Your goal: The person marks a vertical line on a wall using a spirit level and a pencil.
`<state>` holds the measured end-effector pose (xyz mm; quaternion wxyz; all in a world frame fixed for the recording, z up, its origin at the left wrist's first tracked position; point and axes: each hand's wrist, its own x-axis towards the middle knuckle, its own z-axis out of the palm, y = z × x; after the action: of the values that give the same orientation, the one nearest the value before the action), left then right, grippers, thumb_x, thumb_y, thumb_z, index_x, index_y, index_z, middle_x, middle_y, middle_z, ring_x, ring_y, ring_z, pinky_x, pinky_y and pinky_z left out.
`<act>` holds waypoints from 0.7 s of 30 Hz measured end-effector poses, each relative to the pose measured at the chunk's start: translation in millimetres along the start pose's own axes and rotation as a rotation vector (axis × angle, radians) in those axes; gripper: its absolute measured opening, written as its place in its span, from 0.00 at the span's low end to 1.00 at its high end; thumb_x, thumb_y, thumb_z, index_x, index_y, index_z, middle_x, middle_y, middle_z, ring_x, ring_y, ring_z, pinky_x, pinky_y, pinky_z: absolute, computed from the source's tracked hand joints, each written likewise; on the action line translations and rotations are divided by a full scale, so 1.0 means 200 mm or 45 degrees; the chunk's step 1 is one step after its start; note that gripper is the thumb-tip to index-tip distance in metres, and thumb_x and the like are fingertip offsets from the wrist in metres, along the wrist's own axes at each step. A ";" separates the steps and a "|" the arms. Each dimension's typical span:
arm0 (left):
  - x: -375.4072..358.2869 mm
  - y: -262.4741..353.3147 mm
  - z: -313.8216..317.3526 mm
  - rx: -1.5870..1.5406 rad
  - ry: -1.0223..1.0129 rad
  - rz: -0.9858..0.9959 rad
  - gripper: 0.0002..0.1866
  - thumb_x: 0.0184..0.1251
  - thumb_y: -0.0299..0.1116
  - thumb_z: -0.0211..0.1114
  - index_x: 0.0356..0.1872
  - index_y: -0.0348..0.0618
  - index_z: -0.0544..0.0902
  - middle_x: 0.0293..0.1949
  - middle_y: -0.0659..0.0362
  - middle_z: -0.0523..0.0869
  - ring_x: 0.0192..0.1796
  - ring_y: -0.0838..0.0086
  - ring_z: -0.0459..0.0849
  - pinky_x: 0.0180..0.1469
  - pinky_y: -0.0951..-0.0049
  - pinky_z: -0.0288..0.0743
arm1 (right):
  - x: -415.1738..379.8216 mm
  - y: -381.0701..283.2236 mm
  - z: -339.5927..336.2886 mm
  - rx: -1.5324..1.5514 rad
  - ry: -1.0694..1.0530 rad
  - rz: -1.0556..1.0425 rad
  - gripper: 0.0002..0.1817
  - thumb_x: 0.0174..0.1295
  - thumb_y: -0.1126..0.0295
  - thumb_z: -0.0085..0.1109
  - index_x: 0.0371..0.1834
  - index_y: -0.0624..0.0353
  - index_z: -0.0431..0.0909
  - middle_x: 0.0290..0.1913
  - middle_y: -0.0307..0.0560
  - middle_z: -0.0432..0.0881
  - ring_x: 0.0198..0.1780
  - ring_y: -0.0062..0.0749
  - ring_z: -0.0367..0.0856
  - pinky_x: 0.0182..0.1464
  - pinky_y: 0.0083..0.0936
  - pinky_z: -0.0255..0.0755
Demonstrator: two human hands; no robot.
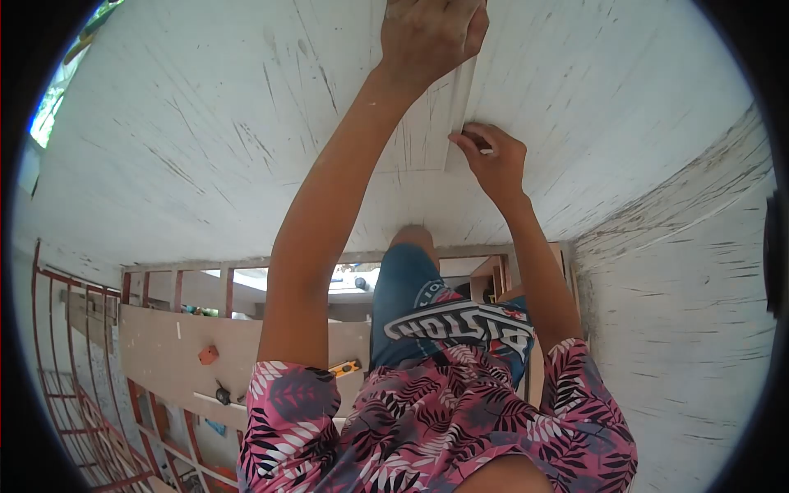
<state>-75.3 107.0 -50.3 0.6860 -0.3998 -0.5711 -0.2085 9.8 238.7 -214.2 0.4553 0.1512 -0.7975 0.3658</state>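
A narrow white strip (pixel 462 94) lies against a scuffed white wall panel (pixel 246 99). My right hand (pixel 500 160) pinches its edge between thumb and fingers, near the lower end. Higher up, my left hand (pixel 431 37) is closed beside the strip's upper part, with the knuckles towards me. The top of the frame cuts off its fingertips, so what it holds is hidden. A thin straight line runs across the panel just left of the strip's lower end.
Below on the left, a brown board (pixel 164 337) carries an orange spirit level (pixel 345 368), a small orange block (pixel 208 354) and a black object (pixel 222 394). Red-brown metal bars (pixel 90 353) stand at far left. Another scuffed white wall (pixel 674 345) rises on the right.
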 end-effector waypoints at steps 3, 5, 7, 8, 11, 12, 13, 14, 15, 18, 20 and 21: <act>0.02 -0.01 0.00 -0.009 0.052 -0.004 0.25 0.61 0.27 0.62 0.63 0.39 0.79 0.68 0.49 0.77 0.67 0.58 0.77 0.68 0.56 0.67 | 0.02 -0.01 0.02 0.023 0.007 0.004 0.09 0.54 0.72 0.77 0.32 0.63 0.86 0.28 0.46 0.87 0.25 0.28 0.84 0.28 0.21 0.77; 0.05 -0.03 -0.01 0.073 0.027 0.009 0.26 0.59 0.27 0.63 0.62 0.40 0.80 0.69 0.50 0.76 0.62 0.60 0.78 0.62 0.57 0.68 | 0.04 -0.02 0.03 0.035 0.027 -0.019 0.09 0.54 0.72 0.77 0.32 0.63 0.86 0.28 0.45 0.86 0.24 0.28 0.83 0.27 0.20 0.76; 0.09 -0.07 -0.01 0.097 0.025 0.040 0.26 0.59 0.28 0.64 0.62 0.41 0.80 0.70 0.51 0.75 0.62 0.60 0.78 0.61 0.58 0.67 | 0.06 -0.02 0.03 0.042 0.050 -0.036 0.08 0.54 0.73 0.77 0.32 0.62 0.86 0.27 0.45 0.86 0.23 0.27 0.82 0.27 0.20 0.75; 0.10 -0.08 -0.01 0.125 0.021 0.073 0.26 0.58 0.29 0.64 0.62 0.41 0.80 0.70 0.51 0.74 0.62 0.61 0.77 0.60 0.58 0.66 | 0.07 -0.02 0.03 0.029 0.044 -0.051 0.08 0.54 0.73 0.77 0.32 0.62 0.86 0.27 0.45 0.86 0.23 0.26 0.81 0.26 0.20 0.75; 0.10 -0.06 -0.01 0.104 0.059 0.067 0.27 0.58 0.34 0.65 0.62 0.43 0.80 0.71 0.51 0.73 0.66 0.60 0.74 0.65 0.54 0.62 | 0.10 -0.03 0.02 0.007 0.055 -0.081 0.08 0.54 0.73 0.77 0.32 0.61 0.86 0.26 0.44 0.85 0.23 0.26 0.81 0.26 0.19 0.74; 0.11 -0.06 -0.01 0.095 0.054 0.062 0.27 0.58 0.34 0.65 0.62 0.43 0.80 0.71 0.51 0.73 0.66 0.60 0.74 0.65 0.54 0.62 | 0.11 -0.03 0.01 0.003 0.078 -0.103 0.08 0.54 0.73 0.77 0.32 0.60 0.86 0.26 0.44 0.85 0.22 0.25 0.80 0.26 0.19 0.74; 0.11 -0.06 0.00 0.128 0.095 0.084 0.28 0.59 0.36 0.65 0.62 0.43 0.80 0.72 0.51 0.73 0.69 0.60 0.72 0.67 0.52 0.59 | 0.11 -0.03 0.01 -0.001 0.075 -0.093 0.08 0.54 0.73 0.77 0.32 0.60 0.86 0.26 0.44 0.85 0.22 0.25 0.80 0.26 0.19 0.74; 0.10 -0.06 0.00 0.163 0.139 0.108 0.29 0.59 0.39 0.66 0.63 0.44 0.79 0.72 0.51 0.72 0.71 0.60 0.70 0.70 0.49 0.56 | 0.11 -0.03 0.01 -0.004 0.076 -0.103 0.07 0.54 0.73 0.77 0.32 0.60 0.86 0.26 0.43 0.85 0.22 0.25 0.80 0.25 0.19 0.73; 0.10 -0.06 0.01 0.160 0.138 0.106 0.29 0.59 0.39 0.66 0.63 0.44 0.79 0.72 0.51 0.72 0.71 0.60 0.70 0.70 0.49 0.56 | 0.11 -0.03 0.01 -0.005 0.077 -0.117 0.07 0.54 0.73 0.77 0.32 0.60 0.87 0.26 0.43 0.85 0.22 0.25 0.80 0.25 0.19 0.73; 0.09 -0.06 0.01 0.230 0.064 0.098 0.30 0.60 0.41 0.66 0.66 0.44 0.78 0.73 0.51 0.71 0.74 0.60 0.67 0.74 0.43 0.48 | 0.11 -0.03 0.02 0.028 0.095 -0.127 0.07 0.54 0.73 0.77 0.33 0.60 0.86 0.27 0.43 0.86 0.23 0.26 0.82 0.26 0.19 0.75; 0.09 -0.04 -0.01 0.300 -0.026 0.063 0.31 0.60 0.40 0.66 0.67 0.44 0.77 0.74 0.53 0.71 0.76 0.61 0.66 0.75 0.40 0.44 | 0.11 -0.03 0.04 0.030 0.136 -0.159 0.09 0.54 0.72 0.78 0.34 0.61 0.86 0.28 0.43 0.86 0.24 0.26 0.83 0.27 0.19 0.76; 0.10 -0.02 -0.03 0.298 -0.027 0.063 0.31 0.60 0.40 0.66 0.67 0.44 0.77 0.74 0.53 0.71 0.76 0.61 0.66 0.75 0.40 0.44 | 0.09 -0.02 0.05 0.031 0.177 -0.190 0.11 0.54 0.71 0.78 0.35 0.61 0.86 0.29 0.43 0.86 0.25 0.27 0.84 0.28 0.19 0.78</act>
<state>-68.9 102.4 -30.2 0.7267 -0.3333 -0.5887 -0.1191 -4.6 231.0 -200.4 0.5337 0.1898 -0.7460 0.3502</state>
